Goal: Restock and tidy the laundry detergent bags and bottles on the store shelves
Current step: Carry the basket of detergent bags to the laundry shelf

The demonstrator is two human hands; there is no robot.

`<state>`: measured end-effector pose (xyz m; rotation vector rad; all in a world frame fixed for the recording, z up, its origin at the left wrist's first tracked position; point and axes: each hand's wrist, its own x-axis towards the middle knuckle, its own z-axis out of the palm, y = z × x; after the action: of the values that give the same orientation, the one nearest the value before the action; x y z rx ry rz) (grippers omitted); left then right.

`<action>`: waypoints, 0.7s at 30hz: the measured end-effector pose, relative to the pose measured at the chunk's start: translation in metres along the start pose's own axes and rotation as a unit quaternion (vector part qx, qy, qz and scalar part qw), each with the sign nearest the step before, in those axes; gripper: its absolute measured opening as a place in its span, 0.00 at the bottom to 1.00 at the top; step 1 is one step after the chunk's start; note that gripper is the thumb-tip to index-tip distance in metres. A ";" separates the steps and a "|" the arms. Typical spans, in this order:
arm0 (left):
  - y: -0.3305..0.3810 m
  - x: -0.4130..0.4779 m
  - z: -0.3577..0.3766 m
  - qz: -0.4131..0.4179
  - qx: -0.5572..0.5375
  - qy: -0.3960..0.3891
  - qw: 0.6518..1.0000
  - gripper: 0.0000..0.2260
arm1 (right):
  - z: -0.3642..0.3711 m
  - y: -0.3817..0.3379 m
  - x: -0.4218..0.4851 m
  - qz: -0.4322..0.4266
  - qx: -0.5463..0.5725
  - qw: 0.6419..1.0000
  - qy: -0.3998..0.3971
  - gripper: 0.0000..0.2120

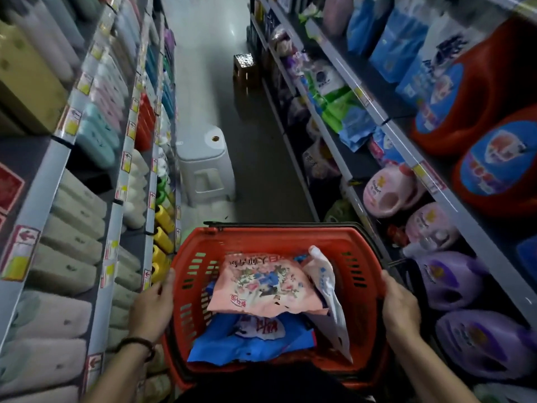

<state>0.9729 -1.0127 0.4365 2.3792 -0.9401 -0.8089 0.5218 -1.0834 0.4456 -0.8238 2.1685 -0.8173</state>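
From the head view we look down a narrow store aisle, both forearms reaching forward and down. The left hand [154, 301], with a dark cord bracelet [139, 343] at the wrist, curls its fingers over the left rim of a red plastic basket [197, 274]. The right hand [399, 306] clamps the right rim the same way. The basket has slotted walls and black handles folded down at its far edge.

Inside we see soft detergent bags. A pink bag [261, 286] printed with flowers lies flat on top. A white bag [328, 289] leans on edge beside it, toward the right wall. A crinkled blue bag [250, 341] lies underneath.

On the right shelves stand glossy purple bottles [453, 283], rounded pink bottles [386, 193] and large red jugs [494, 170] with blue labels. The left shelves hold rows of pale bottles [69, 245]. A white plastic stool [206, 167] stands on the floor ahead.
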 end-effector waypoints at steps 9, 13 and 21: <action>0.140 0.154 0.023 -0.026 0.007 0.042 0.999 0.33 | 0.103 -0.153 0.178 -0.020 0.029 0.997 -0.067 0.33; 0.197 0.209 0.023 -0.028 -0.013 0.065 0.997 0.28 | 0.136 -0.232 0.234 -0.039 0.075 0.991 -0.105 0.21; 0.264 0.375 0.035 -0.035 0.000 0.065 0.997 0.30 | 0.246 -0.321 0.344 0.053 0.023 0.986 -0.154 0.30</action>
<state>1.0524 -1.4656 0.4350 2.4423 -0.8095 -0.6712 0.6098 -1.6057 0.4148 -0.7508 1.8964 -0.6384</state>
